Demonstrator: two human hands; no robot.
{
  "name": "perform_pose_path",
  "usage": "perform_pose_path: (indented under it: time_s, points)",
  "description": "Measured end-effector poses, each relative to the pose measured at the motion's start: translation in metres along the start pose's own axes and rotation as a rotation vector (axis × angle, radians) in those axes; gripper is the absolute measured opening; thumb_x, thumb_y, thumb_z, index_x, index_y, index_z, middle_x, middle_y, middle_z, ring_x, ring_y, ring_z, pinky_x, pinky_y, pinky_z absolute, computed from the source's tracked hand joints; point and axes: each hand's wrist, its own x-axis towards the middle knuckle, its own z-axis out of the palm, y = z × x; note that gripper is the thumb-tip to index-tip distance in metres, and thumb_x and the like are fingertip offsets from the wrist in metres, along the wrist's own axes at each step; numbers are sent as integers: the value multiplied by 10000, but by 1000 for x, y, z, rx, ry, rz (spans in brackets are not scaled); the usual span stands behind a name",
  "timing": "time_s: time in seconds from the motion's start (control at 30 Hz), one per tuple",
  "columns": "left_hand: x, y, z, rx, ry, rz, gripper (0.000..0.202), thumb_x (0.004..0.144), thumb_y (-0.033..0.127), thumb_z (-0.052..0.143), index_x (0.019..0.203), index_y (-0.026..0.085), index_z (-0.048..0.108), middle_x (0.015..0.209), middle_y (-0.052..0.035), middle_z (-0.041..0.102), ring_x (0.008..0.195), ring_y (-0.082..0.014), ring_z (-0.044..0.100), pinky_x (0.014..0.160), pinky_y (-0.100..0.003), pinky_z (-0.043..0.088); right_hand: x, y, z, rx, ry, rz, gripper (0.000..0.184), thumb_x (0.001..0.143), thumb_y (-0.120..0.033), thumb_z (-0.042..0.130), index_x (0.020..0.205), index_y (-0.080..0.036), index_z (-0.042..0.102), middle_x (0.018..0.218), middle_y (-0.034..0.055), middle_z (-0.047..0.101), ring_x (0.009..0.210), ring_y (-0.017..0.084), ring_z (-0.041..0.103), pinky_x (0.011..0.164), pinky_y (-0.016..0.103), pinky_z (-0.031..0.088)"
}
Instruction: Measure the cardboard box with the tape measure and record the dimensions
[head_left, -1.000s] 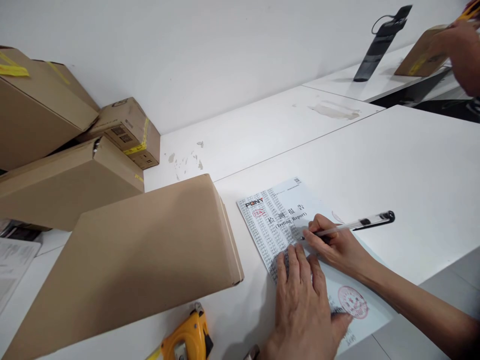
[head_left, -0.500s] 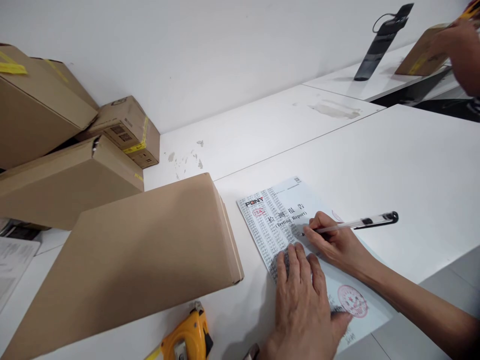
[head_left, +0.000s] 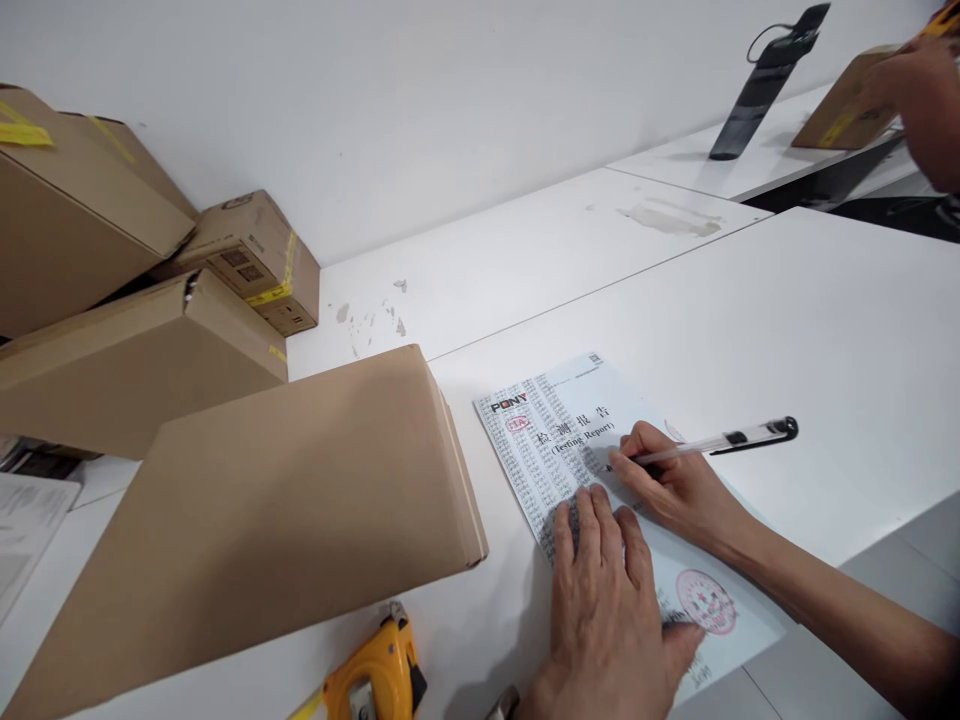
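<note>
A printed test report [head_left: 577,385] lies on the white table, with dense small characters and red stamps on its cover. My right hand [head_left: 679,490] grips a clear pen [head_left: 739,438] with a black cap end, its tip at the paper near the middle of the page. The tip itself is mostly hidden by my fingers. Flat on the lower left part of the report rests my left hand [head_left: 607,600], fingers stretched out and thumb spread to the side. To its left lies an orange tape measure [head_left: 375,670], partly cut off by the frame's lower edge.
A large cardboard box [head_left: 300,510] stands left of the report. More taped cartons [head_left: 262,262] are stacked behind it against the wall. At the far right are a dark water bottle [head_left: 757,100] and another person's hand [head_left: 926,110] at a small cardboard box [head_left: 840,105].
The pen in my right hand has shifted very slightly on the page. My left hand, the report and the boxes stay in place.
</note>
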Motion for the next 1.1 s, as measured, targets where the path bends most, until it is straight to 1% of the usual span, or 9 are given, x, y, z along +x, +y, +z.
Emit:
perform_pose_path:
  time_s: [0.2,0.47,0.6,0.7,0.93,1.1]
  points:
    - [2,-1,-2,-2,2,13,865,857,719,594,1375,25,597,1500,-287,509,1425,-371,472,1155,-523,452,0,3,2,25,-15,17,349,962,-476,546,717,-252,439,616,-43,410,536,127,339,479,287,299]
    - [1,-1,-3,11,33,5,873,829,727,628,1367,40,612,1496,-276,515,1416,-361,488,1152,-504,459,0,4,1,12,6,16,312,974,-429,532,731,-251,449,630,-39,426,545,130,350,490,289,305]
    - [2,-1,-3,12,57,5,878,805,731,655,1336,32,634,1464,-286,546,1388,-364,519,1133,-508,480,-1,3,0,-13,7,6,291,972,-394,526,730,-253,447,630,-37,441,550,133,369,500,291,317]
    - [3,-1,-3,13,72,17,864,817,724,646,1325,26,641,1455,-293,552,1384,-367,523,1119,-510,492,-1,4,-1,-25,23,3,286,969,-384,526,727,-254,447,627,-38,442,550,135,378,504,293,326]
    - [2,-1,-3,12,53,12,861,830,724,628,1346,34,625,1475,-284,537,1401,-361,505,1145,-511,465,0,7,1,-39,15,-15,283,985,-382,515,742,-254,444,634,-41,443,548,132,375,502,289,322]
    - [3,-2,-3,12,37,22,860,834,725,621,1348,36,623,1475,-285,538,1403,-363,503,1133,-518,476,0,7,2,-39,22,-22,280,984,-372,521,741,-253,448,630,-39,450,541,131,366,490,287,315]
